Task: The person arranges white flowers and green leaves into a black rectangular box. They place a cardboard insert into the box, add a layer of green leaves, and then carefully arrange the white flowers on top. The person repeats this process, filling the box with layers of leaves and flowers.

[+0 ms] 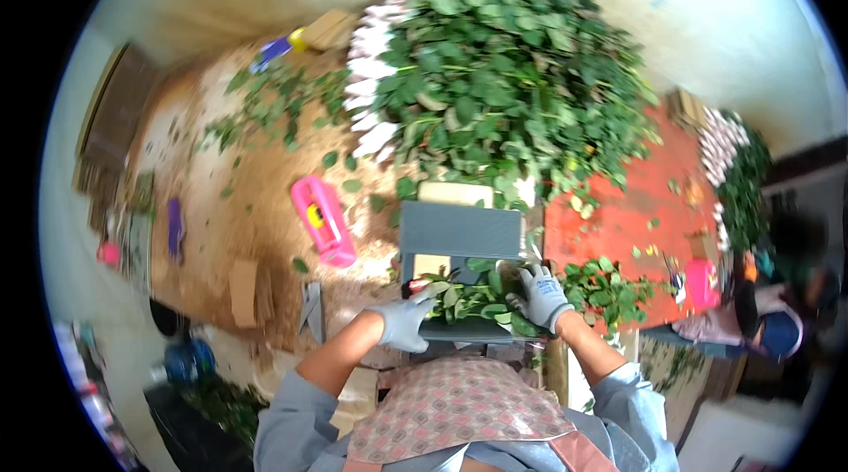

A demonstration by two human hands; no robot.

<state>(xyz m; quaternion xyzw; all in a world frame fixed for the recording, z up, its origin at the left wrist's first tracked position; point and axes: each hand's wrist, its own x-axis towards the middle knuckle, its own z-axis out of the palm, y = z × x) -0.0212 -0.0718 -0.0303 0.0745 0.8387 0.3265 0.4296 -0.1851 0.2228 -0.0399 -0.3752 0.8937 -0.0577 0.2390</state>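
A bunch of leafy green stems [468, 300] lies across a dark grey box-like stand [461, 229] in front of me. My left hand [405, 320], in a grey glove, closes on the left end of the bunch, beside a small red and white thing [418, 285] that I cannot make out. At the other end, my right hand [541, 297], gloved too, has its fingers curled over the stems, next to a dark flat piece [511, 278]. Leaves partly hide the fingertips of both hands. More leafy stems [609, 291] stick out to the right of my right hand.
Behind the stand rises a big pile of leafy stems [512, 75] with pale wrapped heads [375, 66]. Left of it lie a pink tape dispenser [324, 220], grey shears [311, 311] and cardboard pieces [252, 293]. A red tabletop [609, 216] extends right, where a person [777, 331] is near.
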